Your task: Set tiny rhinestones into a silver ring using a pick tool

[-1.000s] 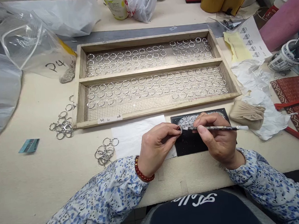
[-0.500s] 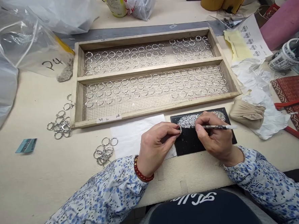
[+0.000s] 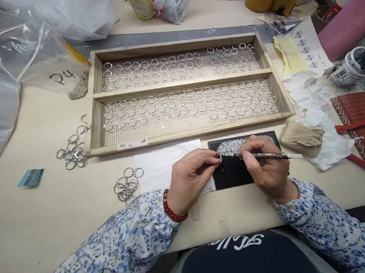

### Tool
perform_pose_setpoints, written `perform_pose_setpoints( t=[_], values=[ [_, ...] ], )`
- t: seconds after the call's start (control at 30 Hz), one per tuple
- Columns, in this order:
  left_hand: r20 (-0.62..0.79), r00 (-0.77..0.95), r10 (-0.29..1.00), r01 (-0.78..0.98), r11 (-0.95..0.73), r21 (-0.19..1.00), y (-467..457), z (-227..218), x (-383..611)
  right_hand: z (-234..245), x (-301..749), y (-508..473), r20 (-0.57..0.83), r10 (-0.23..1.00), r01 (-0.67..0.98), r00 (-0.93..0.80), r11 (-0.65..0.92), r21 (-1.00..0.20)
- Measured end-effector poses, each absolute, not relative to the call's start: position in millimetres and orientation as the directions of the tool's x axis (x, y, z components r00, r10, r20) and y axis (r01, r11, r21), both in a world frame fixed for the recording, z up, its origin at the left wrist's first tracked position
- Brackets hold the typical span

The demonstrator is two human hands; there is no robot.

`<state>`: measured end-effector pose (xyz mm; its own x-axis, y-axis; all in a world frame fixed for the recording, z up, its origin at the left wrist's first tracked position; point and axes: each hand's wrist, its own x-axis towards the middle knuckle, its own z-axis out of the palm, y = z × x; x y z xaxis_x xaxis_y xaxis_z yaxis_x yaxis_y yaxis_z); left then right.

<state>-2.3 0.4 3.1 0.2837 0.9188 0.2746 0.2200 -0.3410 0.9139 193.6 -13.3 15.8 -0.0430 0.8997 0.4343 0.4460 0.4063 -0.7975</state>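
Observation:
My left hand [image 3: 191,177] pinches a small silver ring [image 3: 220,158] between thumb and fingertips, by the left edge of a black tray [image 3: 234,172]. In my right hand [image 3: 266,168] is a slim pen-like stick [image 3: 273,155], held like a pencil, its tip pointing left toward the ring. Whether the tip touches the ring I cannot tell. Tiny glittering stones [image 3: 229,147] lie spread along the tray's far side, partly hidden by my right hand. Under my left hand is a sheet of white paper [image 3: 155,167].
Behind my hands stands a wooden frame [image 3: 182,84] with wire mesh, holding rows of silver rings. Loose rings [image 3: 126,187] lie in piles at left. A plastic bag [image 3: 55,74] stands back left. Right are a tan cloth bundle [image 3: 303,139], crumpled tissue [image 3: 328,152] and red-handled pliers [image 3: 363,164].
The stick has shifted slightly right in my right hand's grip, and those fingers have moved a little. My left hand keeps the ring in the same place.

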Motion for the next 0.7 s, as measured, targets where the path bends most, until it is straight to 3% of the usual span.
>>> perform_pose_setpoints(
  t=[0.2, 0.7],
  values=[
    [0.277, 0.293, 0.915, 0.225, -0.348, 0.91, 0.9, 2.7, -1.3, 19.2, 186.7, -13.9, 0.41, 0.912, 0.246, -0.003, 0.398, -0.883],
    [0.267, 0.295, 0.917, 0.238, -0.341, 0.91, 0.5, 3.9, -2.3, 18.1, 186.2, -13.0, 0.416, 0.907, 0.256, -0.068, 0.419, -0.871]
  ],
)
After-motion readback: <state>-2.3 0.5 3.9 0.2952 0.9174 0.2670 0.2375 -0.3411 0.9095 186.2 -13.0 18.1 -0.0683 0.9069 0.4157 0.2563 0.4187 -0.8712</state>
